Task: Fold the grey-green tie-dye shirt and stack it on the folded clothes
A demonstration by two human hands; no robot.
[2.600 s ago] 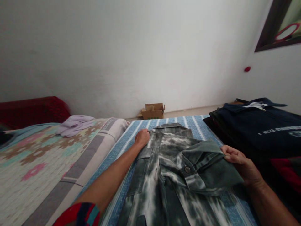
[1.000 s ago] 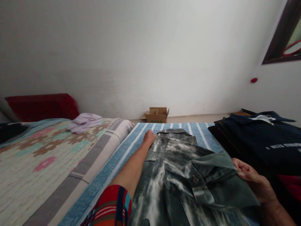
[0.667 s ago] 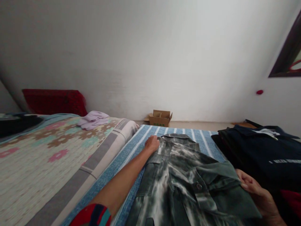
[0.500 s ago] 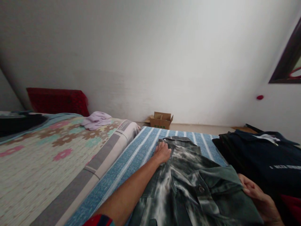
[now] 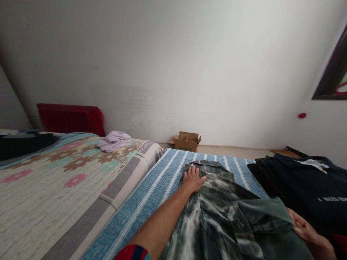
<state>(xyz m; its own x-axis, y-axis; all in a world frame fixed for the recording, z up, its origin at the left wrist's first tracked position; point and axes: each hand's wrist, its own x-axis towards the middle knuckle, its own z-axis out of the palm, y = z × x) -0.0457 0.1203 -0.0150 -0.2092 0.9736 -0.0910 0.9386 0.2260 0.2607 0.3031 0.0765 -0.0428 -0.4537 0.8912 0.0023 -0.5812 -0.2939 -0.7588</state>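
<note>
A green and white tie-dye shirt point(image 5: 217, 213) lies on the blue striped sheet point(image 5: 162, 180). My left hand point(image 5: 193, 179) rests flat on the shirt's shoulder near the collar, fingers stretched out. Low at the right edge, my right hand point(image 5: 307, 231) pinches the folded sleeve point(image 5: 260, 213) of the shirt, which is laid across the chest with its buttoned cuff showing.
A stack of dark folded clothes point(image 5: 300, 180) sits right of the shirt. On the left lies a floral bedspread point(image 5: 54, 180) with a lilac cloth point(image 5: 114, 141) and a red pillow point(image 5: 70, 118). A cardboard box point(image 5: 187, 141) stands on the floor by the white wall.
My left hand has slid from the shirt's left shoulder edge onto the shoulder and opened flat. The view has swung left and up. My right hand keeps its hold on the sleeve.
</note>
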